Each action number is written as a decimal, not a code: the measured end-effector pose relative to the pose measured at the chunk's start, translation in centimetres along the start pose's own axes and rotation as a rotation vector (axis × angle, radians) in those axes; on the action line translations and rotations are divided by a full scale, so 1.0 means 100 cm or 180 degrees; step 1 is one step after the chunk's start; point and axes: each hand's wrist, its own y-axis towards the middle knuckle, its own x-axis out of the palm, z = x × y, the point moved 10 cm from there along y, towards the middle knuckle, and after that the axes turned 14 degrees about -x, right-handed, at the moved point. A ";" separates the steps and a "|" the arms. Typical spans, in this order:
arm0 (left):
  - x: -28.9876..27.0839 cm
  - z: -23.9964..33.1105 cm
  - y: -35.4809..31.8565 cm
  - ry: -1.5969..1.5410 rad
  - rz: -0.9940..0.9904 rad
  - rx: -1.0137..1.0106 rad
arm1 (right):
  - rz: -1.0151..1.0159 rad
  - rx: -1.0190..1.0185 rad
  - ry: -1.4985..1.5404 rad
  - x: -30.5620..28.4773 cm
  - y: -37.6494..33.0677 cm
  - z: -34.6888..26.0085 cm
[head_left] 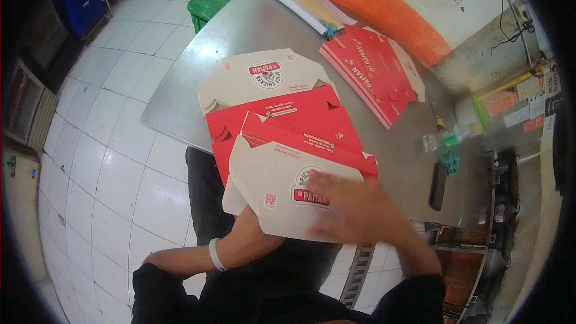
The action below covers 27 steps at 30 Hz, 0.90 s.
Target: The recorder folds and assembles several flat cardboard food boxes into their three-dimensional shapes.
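A flat, unfolded cardboard food box [255,168], cream with a red panel, slants over the table's near edge. My left hand [259,228], with a white band on its wrist, reaches beneath its near left edge; the fingers are hidden under the cardboard. Over the printed face lies my right hand [354,207], blurred, thumb and fingers apart; whether it presses on the cardboard I cannot tell. Directly beyond and partly underneath are more flat boxes of the same kind, with a red panel [288,114] and a cream panel [231,75] showing.
The metal table [174,96] carries another pile of red flat boxes [372,72], a plastic-wrapped pack [306,6], a clear bottle [441,138], a teal cloth [448,161] and a long black object [438,186]. A green bin [213,3] stands beyond its far left edge.
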 end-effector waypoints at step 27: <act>-0.008 0.073 0.026 0.1752 0.0278 0.1136 | 0.1963 0.0777 -0.1442 -0.202 -0.135 0.053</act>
